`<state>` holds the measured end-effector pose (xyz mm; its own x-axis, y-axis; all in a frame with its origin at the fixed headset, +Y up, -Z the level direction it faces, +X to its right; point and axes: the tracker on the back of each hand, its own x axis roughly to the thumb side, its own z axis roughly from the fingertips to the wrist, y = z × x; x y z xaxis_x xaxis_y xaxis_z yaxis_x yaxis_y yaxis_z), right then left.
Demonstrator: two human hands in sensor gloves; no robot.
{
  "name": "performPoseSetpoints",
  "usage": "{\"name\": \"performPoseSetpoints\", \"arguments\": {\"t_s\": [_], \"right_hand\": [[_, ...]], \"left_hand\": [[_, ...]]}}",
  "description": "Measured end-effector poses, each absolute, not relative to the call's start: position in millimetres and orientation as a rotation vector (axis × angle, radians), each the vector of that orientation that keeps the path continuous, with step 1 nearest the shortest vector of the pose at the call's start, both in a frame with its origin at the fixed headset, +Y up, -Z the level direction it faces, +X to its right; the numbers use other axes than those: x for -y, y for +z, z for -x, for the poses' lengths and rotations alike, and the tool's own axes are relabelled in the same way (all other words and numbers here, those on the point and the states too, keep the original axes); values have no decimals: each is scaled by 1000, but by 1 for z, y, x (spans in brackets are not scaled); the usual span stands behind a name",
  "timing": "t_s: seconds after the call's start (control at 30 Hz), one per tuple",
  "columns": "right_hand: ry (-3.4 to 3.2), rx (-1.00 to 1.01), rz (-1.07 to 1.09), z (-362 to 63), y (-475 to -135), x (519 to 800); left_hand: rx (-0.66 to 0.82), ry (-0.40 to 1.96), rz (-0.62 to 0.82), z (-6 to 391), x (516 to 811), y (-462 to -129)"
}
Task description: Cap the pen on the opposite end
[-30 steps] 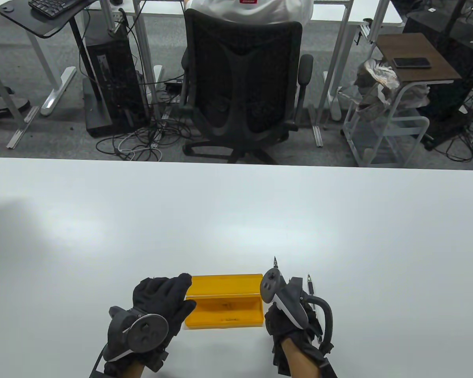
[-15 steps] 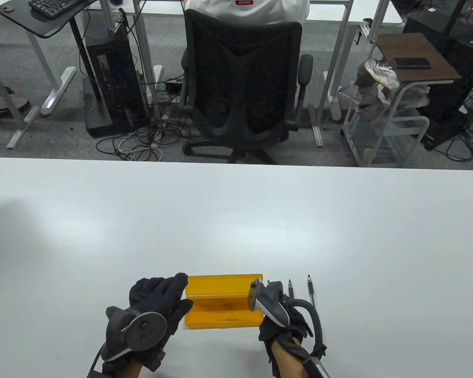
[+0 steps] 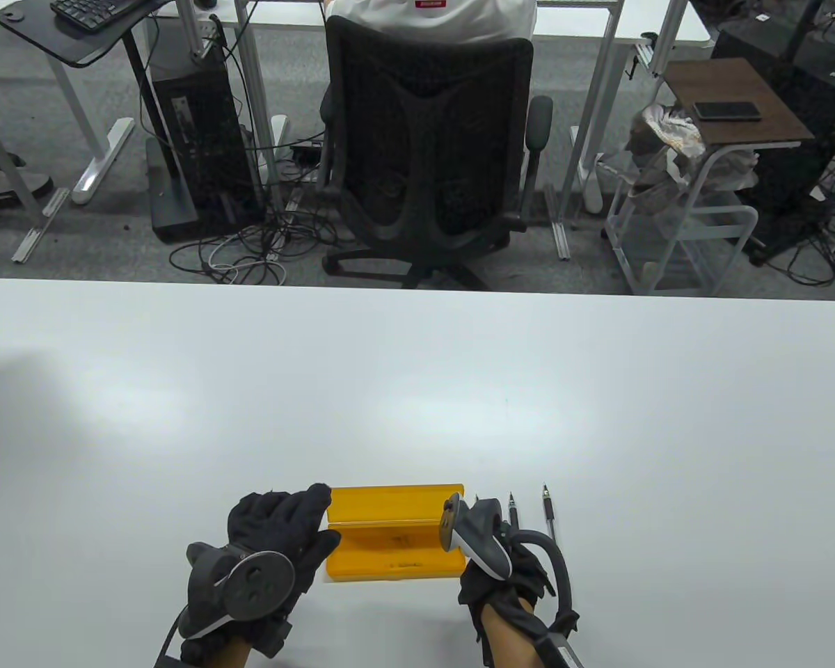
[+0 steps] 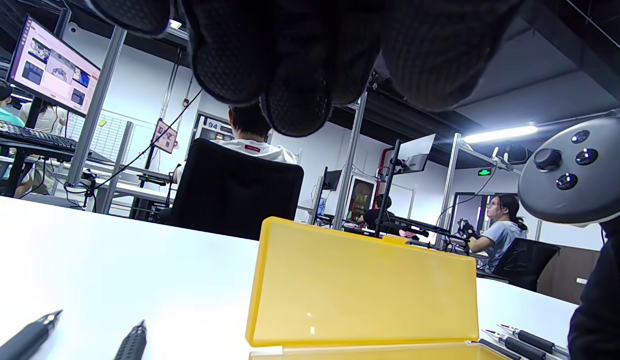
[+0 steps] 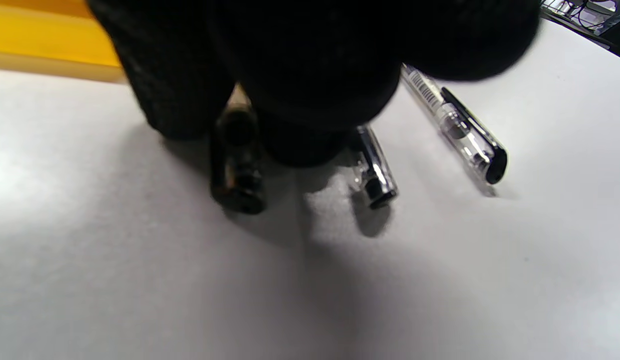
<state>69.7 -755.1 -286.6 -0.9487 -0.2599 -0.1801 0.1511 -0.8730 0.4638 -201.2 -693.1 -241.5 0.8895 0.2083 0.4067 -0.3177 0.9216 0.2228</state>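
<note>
Three thin black-and-clear pens beside the open yellow plastic pen case (image 3: pixel 390 532), right hand on them.

Right gloved hand (image 3: pixel 504 577) rests w/ fingers pressed down on the two pens nearest the case (image 5: pixel 237 165), (image 5: pixel 372 172); if it pinches one, cannot tell. Third pen (image 3: pixel 548 511) lies free just beside. Left gloved hand (image 3: pixel 285 536) lies flat, fingers together, touching the case's left end. Risk, I think: the pens lie close, so lifting one may roll its neighbour; a cap pushed crooked on the back end can slip off.
</note>
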Motion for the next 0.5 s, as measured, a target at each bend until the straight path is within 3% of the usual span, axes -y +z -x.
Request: {"name": "performPoseSetpoints", "arguments": {"t_s": [0.23,0.37,0.5], "right_hand": [[-2876,666,-385,-74,-288,745],[-3019,438,-436,-81,-286,715],[-3088,110,-446,-87,-278,686]], "left_hand": [[377,269,-282,202,693,-242],[313,222,-247,200,693,-244],[131,105,-108,199,692,-245]]}}
